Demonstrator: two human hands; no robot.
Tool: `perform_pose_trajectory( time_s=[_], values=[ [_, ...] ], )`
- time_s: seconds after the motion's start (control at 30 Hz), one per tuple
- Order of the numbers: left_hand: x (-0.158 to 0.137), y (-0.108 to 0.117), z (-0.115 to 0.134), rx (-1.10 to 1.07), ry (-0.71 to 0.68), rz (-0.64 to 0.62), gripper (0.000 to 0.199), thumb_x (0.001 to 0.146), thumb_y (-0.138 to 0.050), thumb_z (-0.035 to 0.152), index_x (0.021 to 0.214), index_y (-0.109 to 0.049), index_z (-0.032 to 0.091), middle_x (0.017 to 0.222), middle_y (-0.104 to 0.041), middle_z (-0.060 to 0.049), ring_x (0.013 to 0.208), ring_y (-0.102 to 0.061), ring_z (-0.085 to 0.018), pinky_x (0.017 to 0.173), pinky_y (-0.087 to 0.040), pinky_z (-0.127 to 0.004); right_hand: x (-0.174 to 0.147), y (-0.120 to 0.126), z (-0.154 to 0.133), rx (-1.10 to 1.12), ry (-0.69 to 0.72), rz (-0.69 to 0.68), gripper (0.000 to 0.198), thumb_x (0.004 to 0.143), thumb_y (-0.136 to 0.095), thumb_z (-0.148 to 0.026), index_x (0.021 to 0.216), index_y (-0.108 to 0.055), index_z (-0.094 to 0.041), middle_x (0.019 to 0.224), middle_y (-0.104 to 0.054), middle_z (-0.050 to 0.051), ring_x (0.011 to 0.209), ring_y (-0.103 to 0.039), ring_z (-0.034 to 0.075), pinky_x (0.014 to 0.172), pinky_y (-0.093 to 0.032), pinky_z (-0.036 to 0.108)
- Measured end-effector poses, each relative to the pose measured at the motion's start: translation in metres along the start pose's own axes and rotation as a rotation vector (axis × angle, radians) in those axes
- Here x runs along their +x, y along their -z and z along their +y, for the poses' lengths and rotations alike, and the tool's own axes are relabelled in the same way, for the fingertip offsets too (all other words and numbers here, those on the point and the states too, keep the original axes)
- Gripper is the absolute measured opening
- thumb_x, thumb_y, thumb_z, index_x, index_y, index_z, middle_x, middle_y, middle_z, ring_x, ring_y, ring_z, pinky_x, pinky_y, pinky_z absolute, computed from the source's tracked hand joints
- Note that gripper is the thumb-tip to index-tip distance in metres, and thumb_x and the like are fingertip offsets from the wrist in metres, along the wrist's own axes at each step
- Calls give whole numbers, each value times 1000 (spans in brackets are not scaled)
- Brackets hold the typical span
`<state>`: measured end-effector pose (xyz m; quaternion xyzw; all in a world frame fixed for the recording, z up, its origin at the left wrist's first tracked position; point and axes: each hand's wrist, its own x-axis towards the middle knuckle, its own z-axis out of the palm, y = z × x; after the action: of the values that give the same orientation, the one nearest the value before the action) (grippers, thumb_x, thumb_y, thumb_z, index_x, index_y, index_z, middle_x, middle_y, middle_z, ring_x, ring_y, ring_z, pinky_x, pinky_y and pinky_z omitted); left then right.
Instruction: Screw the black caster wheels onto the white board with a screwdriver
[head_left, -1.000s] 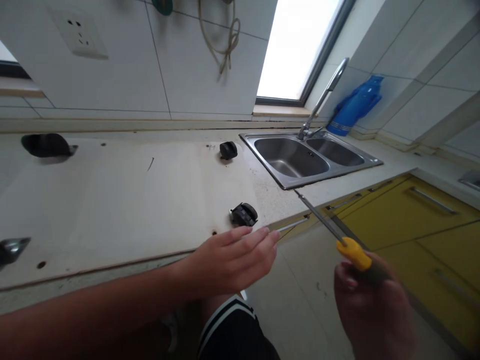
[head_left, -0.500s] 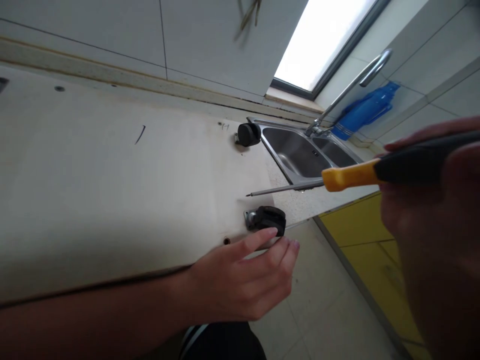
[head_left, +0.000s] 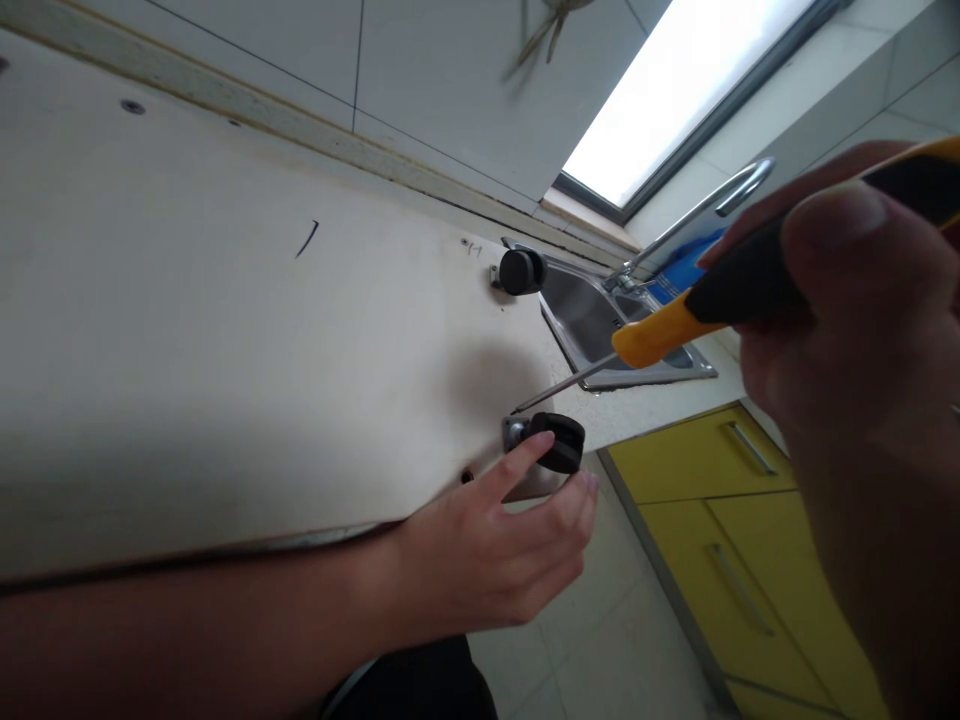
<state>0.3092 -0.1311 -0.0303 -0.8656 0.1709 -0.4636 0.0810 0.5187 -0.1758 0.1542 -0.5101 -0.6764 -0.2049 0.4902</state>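
Observation:
My right hand (head_left: 862, 290) is closed around a screwdriver (head_left: 667, 325) with a yellow and black handle. Its thin metal shaft slants down to the left, and the tip meets the metal plate of the near caster wheel (head_left: 559, 442) or hovers just by it. That black caster lies by the corner of a white board (head_left: 300, 350). With one digit on the wheel and the other fingertips close below it, my left hand (head_left: 510, 540) steadies the caster. A second black caster (head_left: 519, 272) sits farther back on the board.
Beyond the board is a steel sink (head_left: 581, 300) with a curved faucet (head_left: 705, 220), partly behind my right hand. A blue object (head_left: 686, 265) stands behind it. Yellow cabinets (head_left: 697, 530) are at lower right. A hole (head_left: 467, 477) shows near the board's front edge.
My right hand has swung the screwdriver so its tip came down and right, onto or beside the near caster's plate. My left hand stays at that caster. The view has shifted slightly.

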Motion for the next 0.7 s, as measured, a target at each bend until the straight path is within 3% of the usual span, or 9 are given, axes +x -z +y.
perform_pose_trajectory(
  time_s=[0.27, 0.7],
  values=[
    [-1, -3, 2, -26, 9, 13, 25, 110, -62, 26, 124, -82, 22, 146, -77, -8, 144, -62, -24, 122, -57, -51, 1, -1, -6, 55, -37, -51, 34, 85, -94, -52, 73, -78, -24, 58, -63, -3, 49, -49, 13, 44, -31, 35],
    [-1, -3, 2, -60, 20, 21, 23, 110, -63, 25, 121, -82, 20, 143, -77, -10, 144, -62, -26, 122, -57, -56, -1, -1, 2, 12, -24, -24, 39, 83, -92, -59, 68, -78, -26, 53, -56, -3, 49, -46, 15, 45, -30, 36]
  ],
)
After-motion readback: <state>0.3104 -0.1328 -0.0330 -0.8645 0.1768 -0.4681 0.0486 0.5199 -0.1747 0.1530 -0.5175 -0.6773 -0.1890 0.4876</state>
